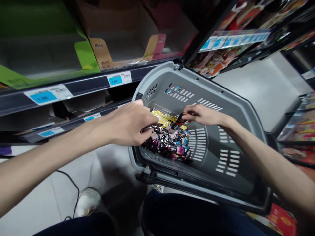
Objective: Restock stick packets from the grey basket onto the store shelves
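Snack packets (169,142) crowd the basket (221,98) at its left end, right end bare; left hand (128,126) curls onto them, grip unclear; right hand (204,115) pinches a dark packet (179,120).

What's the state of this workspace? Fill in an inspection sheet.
Surface: grey basket, tilted.
Job's things: packets piled at the basket's low end; one dark packet lifted off the pile.
Clutter: nothing seen.
Grippers: left hand on the pile, grip unclear; right hand pinches the dark packet.
Cables: black cable on the floor.
Surroundings: shelves with blue price tags and open cartons.
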`<move>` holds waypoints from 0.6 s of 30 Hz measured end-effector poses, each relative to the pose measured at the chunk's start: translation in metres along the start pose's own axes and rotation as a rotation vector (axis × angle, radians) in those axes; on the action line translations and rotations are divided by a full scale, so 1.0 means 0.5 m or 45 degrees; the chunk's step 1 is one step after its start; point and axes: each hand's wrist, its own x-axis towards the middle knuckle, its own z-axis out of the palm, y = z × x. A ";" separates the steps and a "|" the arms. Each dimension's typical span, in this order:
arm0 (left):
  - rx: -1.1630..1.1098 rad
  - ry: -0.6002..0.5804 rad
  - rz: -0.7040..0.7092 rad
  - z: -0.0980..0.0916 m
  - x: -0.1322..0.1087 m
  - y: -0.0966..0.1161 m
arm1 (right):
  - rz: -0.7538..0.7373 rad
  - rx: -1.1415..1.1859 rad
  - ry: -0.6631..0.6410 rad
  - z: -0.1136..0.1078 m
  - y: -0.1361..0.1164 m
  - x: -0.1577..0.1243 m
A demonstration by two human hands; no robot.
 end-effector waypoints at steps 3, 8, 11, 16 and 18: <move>-0.001 0.109 -0.131 0.007 0.008 0.004 | 0.098 0.749 0.503 -0.002 -0.049 -0.081; 0.011 0.243 -0.142 0.021 0.016 0.014 | 0.218 1.552 0.659 0.081 -0.112 -0.125; -0.027 0.334 -0.179 0.026 0.017 0.014 | 0.138 1.677 0.467 0.102 -0.122 -0.124; -0.097 0.236 -0.160 0.025 0.018 0.012 | 0.120 1.740 0.426 0.096 -0.135 -0.135; -0.142 0.235 -0.151 0.027 0.017 0.011 | 0.185 1.775 0.524 0.095 -0.143 -0.137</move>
